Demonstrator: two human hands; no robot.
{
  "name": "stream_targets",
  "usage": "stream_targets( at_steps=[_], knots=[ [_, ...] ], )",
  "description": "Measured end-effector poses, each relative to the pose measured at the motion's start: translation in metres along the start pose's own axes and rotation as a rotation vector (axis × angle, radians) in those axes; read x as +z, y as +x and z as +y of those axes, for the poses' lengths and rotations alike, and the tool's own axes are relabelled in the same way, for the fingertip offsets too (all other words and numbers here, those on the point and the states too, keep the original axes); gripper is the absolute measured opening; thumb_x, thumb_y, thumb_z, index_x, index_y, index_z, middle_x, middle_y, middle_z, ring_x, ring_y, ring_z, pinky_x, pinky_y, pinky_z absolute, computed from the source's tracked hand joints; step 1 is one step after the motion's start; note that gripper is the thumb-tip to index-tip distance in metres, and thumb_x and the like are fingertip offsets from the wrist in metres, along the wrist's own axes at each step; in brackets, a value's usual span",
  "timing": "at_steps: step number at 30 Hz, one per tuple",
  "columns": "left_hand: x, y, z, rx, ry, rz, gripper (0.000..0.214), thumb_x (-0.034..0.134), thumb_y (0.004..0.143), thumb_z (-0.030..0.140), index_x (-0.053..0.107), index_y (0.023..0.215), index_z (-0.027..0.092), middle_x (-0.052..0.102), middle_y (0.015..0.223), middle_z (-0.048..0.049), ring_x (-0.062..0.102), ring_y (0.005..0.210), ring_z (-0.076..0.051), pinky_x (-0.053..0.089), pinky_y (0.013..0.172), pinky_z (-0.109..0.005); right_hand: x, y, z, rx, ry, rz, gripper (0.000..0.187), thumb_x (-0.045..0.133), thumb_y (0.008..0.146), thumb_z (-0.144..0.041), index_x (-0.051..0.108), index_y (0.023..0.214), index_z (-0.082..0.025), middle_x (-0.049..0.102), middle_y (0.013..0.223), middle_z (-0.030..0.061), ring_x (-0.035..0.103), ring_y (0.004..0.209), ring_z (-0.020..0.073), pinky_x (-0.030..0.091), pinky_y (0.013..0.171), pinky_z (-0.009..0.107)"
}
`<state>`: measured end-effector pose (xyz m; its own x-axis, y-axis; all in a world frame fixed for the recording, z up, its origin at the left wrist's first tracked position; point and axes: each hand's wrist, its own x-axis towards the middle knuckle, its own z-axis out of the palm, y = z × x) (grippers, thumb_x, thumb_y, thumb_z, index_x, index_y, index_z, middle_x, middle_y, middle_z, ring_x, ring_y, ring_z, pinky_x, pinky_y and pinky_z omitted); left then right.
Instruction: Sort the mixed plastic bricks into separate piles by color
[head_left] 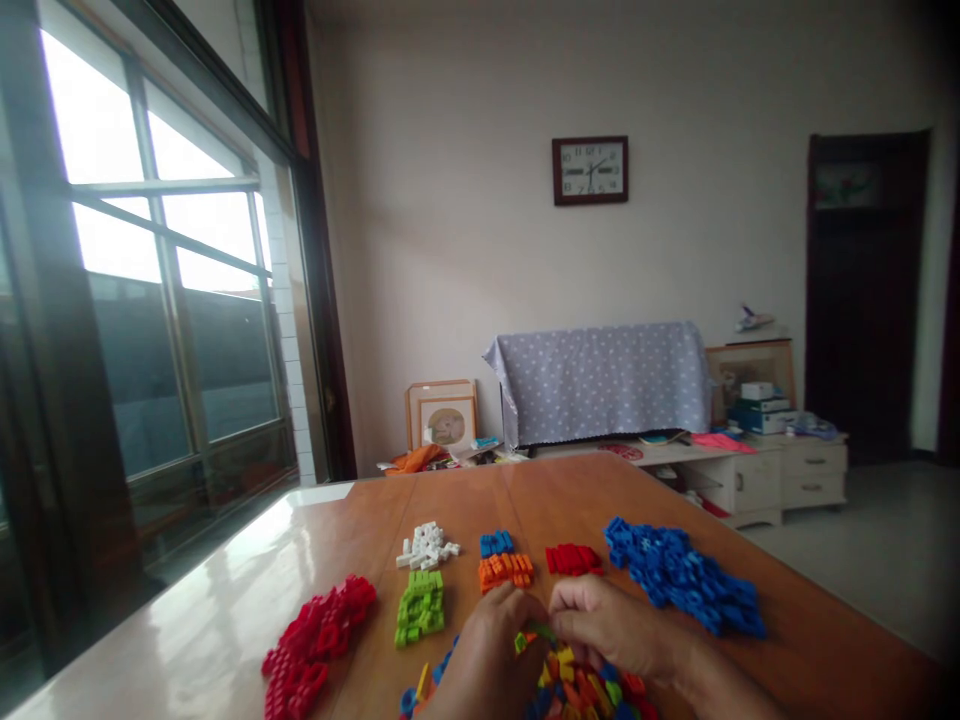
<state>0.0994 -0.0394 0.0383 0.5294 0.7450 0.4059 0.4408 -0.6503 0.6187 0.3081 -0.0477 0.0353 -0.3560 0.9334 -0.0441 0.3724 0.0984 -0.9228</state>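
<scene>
My left hand point(499, 645) is closed, its fingers curled over a mixed pile of small plastic building blocks point(570, 690) in yellow, orange, blue, red and green. Close beside it, my right hand point(611, 622) is also closed, with thumb and fingertips pinched together. A green building block point(541, 631) shows between the two hands, and both sets of fingertips appear to be on it. The fingers partly cover its shape. Just beyond my hands lie orange blocks point(505, 571) set in a row, with blue blocks point(496, 543) behind them.
Sorted groups lie on the wooden table point(360, 540): pinkish-red blocks point(319, 640), lime green blocks point(420, 608), white blocks point(427, 546), red blocks point(574, 559) and a large blue heap point(682, 575). Past the table's far edge is a low white cabinet point(814, 472) with a cloth-covered object point(600, 385).
</scene>
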Motion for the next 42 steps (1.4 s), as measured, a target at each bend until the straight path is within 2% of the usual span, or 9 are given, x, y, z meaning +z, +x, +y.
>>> stream_targets(
  at_steps=[5,8,15,23,27,32,34,38,42],
  knots=[
    [0.001,0.000,-0.003,-0.019,0.009,-0.034,0.014,0.061,0.081,0.015,0.071,0.090,0.019,0.066,0.096,-0.0056,0.061,0.090,-0.018,0.044,0.077,-0.025,0.001,0.001,0.002,-0.014,-0.092,-0.019,0.027,0.059,0.090,-0.043,0.061,0.089,-0.016,0.059,0.065,-0.0039,0.050,0.054,0.0091,0.034,0.050,0.017],
    [0.001,-0.001,-0.004,-0.018,0.023,-0.036,0.016,0.059,0.081,0.013,0.071,0.089,0.019,0.066,0.094,-0.0056,0.061,0.089,-0.017,0.044,0.076,-0.024,0.002,0.002,0.004,-0.003,-0.095,-0.017,0.029,0.056,0.092,-0.045,0.060,0.088,-0.016,0.059,0.064,-0.0040,0.050,0.053,0.0089,0.033,0.050,0.017],
    [0.001,-0.003,-0.002,-0.036,0.025,-0.043,0.017,0.051,0.087,0.014,0.067,0.093,0.019,0.069,0.094,-0.0061,0.062,0.085,-0.017,0.044,0.072,-0.024,0.003,0.001,0.003,0.015,-0.085,-0.015,0.048,0.046,0.093,-0.064,0.055,0.085,-0.017,0.055,0.064,-0.0038,0.048,0.055,0.0102,0.032,0.051,0.020],
    [-0.001,-0.007,0.000,-0.041,0.105,-0.096,0.021,0.050,0.091,0.020,0.070,0.095,0.020,0.069,0.090,-0.0071,0.063,0.083,-0.018,0.045,0.073,-0.024,0.007,0.000,0.002,-0.039,-0.318,0.029,0.047,0.049,0.093,-0.061,0.051,0.074,-0.019,0.049,0.067,-0.0034,0.044,0.065,0.0131,0.028,0.054,0.023],
    [-0.013,-0.005,-0.004,-0.068,0.146,-0.065,0.017,0.052,0.090,0.020,0.069,0.093,0.022,0.069,0.091,-0.0053,0.063,0.082,-0.017,0.045,0.071,-0.024,0.005,0.005,0.012,-0.073,-0.396,0.098,0.046,0.045,0.094,-0.060,0.056,0.074,-0.020,0.055,0.068,-0.0011,0.049,0.067,0.0155,0.032,0.057,0.024],
    [-0.045,0.000,-0.029,-0.205,0.234,0.131,0.019,0.052,0.091,0.020,0.070,0.092,0.021,0.067,0.094,-0.0055,0.062,0.086,-0.017,0.046,0.073,-0.024,-0.008,0.010,0.028,-0.104,-0.484,0.171,0.038,0.048,0.093,-0.053,0.062,0.078,-0.021,0.067,0.075,0.0027,0.058,0.072,0.0192,0.037,0.063,0.027],
    [-0.061,-0.002,-0.045,-0.255,0.259,0.252,0.019,0.053,0.090,0.021,0.071,0.094,0.020,0.066,0.098,-0.0061,0.062,0.089,-0.017,0.047,0.078,-0.025,-0.014,0.012,0.033,-0.103,-0.521,0.173,0.035,0.048,0.094,-0.050,0.064,0.080,-0.022,0.068,0.075,0.0025,0.060,0.071,0.0195,0.036,0.063,0.028],
    [-0.085,-0.009,-0.075,-0.417,0.343,0.418,0.017,0.058,0.087,0.020,0.072,0.095,0.017,0.067,0.094,-0.0052,0.062,0.085,-0.015,0.046,0.076,-0.025,-0.023,0.015,0.043,-0.106,-0.560,0.199,0.034,0.047,0.094,-0.048,0.065,0.081,-0.023,0.068,0.074,0.0021,0.062,0.071,0.0198,0.036,0.064,0.028],
    [-0.090,-0.015,-0.095,-0.521,0.423,0.363,0.017,0.057,0.085,0.018,0.071,0.094,0.017,0.070,0.088,-0.0035,0.062,0.082,-0.015,0.043,0.071,-0.023,-0.028,0.017,0.047,-0.123,-0.543,0.231,0.030,0.051,0.092,-0.046,0.066,0.081,-0.022,0.071,0.076,0.0033,0.062,0.073,0.0204,0.038,0.066,0.029]
  ],
)
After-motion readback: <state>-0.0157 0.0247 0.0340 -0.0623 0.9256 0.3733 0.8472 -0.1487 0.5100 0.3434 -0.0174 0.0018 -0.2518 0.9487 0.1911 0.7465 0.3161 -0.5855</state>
